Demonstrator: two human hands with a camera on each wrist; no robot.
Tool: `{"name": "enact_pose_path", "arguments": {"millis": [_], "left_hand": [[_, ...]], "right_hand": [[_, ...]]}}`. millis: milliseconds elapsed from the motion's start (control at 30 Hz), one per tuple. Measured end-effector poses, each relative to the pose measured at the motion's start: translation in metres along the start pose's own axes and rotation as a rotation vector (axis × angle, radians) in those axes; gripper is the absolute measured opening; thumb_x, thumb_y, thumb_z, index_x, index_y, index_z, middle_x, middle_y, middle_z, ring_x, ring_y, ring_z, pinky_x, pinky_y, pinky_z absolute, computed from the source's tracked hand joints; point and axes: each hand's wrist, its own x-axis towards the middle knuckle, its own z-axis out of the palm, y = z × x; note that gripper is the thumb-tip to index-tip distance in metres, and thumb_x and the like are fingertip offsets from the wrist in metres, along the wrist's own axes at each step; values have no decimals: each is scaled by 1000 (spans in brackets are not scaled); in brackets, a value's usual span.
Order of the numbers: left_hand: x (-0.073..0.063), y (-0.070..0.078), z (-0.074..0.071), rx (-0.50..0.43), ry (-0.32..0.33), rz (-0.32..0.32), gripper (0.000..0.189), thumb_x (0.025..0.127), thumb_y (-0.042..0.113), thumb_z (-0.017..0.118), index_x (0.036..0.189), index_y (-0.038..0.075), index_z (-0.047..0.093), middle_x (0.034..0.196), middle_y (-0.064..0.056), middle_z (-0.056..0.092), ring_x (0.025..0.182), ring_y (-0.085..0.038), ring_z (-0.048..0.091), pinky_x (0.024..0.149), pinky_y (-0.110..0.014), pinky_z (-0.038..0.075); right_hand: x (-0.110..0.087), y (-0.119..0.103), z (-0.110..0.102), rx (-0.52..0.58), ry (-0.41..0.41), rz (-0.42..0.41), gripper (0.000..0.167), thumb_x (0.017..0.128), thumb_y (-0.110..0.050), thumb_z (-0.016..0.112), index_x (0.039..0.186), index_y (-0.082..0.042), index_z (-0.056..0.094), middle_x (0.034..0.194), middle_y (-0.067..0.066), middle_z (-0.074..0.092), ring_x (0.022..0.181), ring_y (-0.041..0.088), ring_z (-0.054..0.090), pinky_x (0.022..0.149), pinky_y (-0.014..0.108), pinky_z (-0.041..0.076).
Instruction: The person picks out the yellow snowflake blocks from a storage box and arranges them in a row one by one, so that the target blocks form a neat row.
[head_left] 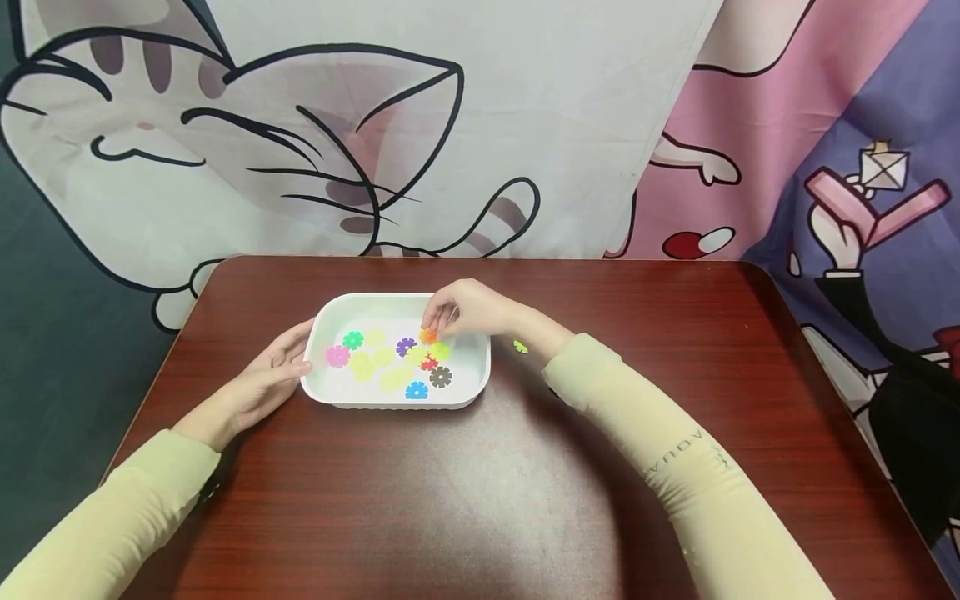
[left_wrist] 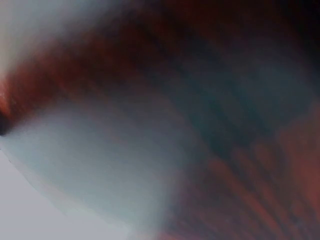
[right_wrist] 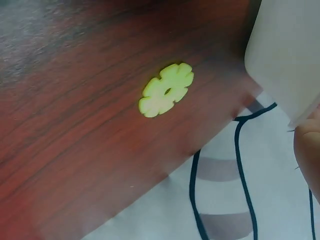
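Observation:
A shallow white plastic tray stands on the table and holds several flower-shaped plastic pieces, among them pink, green, blue and dark grey. My left hand grips the tray's left end, thumb at the rim and fingers along the outer side. Over the tray's right half, my right hand has curled fingers and pinches an orange flower piece. Purple, red and yellow pieces lie close around it. The left wrist view is dark and blurred.
A yellow-green flower piece lies on the reddish-brown wooden table, just right of the tray and beside my right wrist. Behind the table's far edge hangs a cloth printed with a cartoon cat.

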Motion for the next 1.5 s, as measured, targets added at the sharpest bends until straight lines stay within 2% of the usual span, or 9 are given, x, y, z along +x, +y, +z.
{"name": "enact_pose_path", "arguments": {"millis": [233, 367, 633, 967, 1267, 1500], "left_hand": [[0, 0, -1, -5, -2, 8, 64, 107, -6, 48, 163, 18, 28, 158, 13, 39, 140, 6, 49, 111, -11, 42], [1, 0, -1, -17, -11, 20, 62, 107, -7, 47, 161, 19, 31, 156, 15, 44, 140, 4, 50, 111, -12, 43], [1, 0, -1, -25, -15, 23, 62, 107, -7, 48, 160, 20, 33, 156, 16, 45, 140, 5, 51, 111, -12, 43], [1, 1, 0, -20, -17, 24, 62, 107, -7, 49, 161, 19, 32, 156, 15, 45, 141, 4, 50, 112, -12, 42], [0, 1, 0, -19, -11, 28, 62, 106, -7, 50, 160, 20, 33, 156, 15, 46, 140, 4, 51, 111, -12, 43], [0, 1, 1, -20, -5, 21, 63, 107, -7, 50, 161, 19, 32, 155, 15, 45, 140, 5, 51, 112, -12, 43]], "right_hand": [[11, -2, 6, -144, -110, -42, 17, 90, 2, 79, 104, -6, 81, 93, 6, 78, 88, 12, 70, 86, 21, 57], [12, -2, 8, -191, -138, -44, 19, 89, 5, 76, 103, -7, 81, 93, 4, 76, 89, 12, 69, 86, 21, 57], [12, -2, 14, -244, -152, -53, 21, 87, 4, 80, 107, -6, 79, 101, 5, 76, 94, 15, 69, 89, 23, 57], [12, -2, 19, -476, -186, -72, 29, 86, -4, 86, 113, -11, 77, 104, 3, 74, 100, 16, 64, 97, 28, 53], [13, -2, 23, -533, -173, -75, 30, 87, -5, 85, 114, -12, 77, 105, 3, 73, 102, 17, 63, 99, 29, 52], [12, -1, 27, -569, -154, -63, 27, 85, -13, 88, 110, -16, 78, 102, 0, 69, 99, 14, 60, 95, 29, 51]]}}
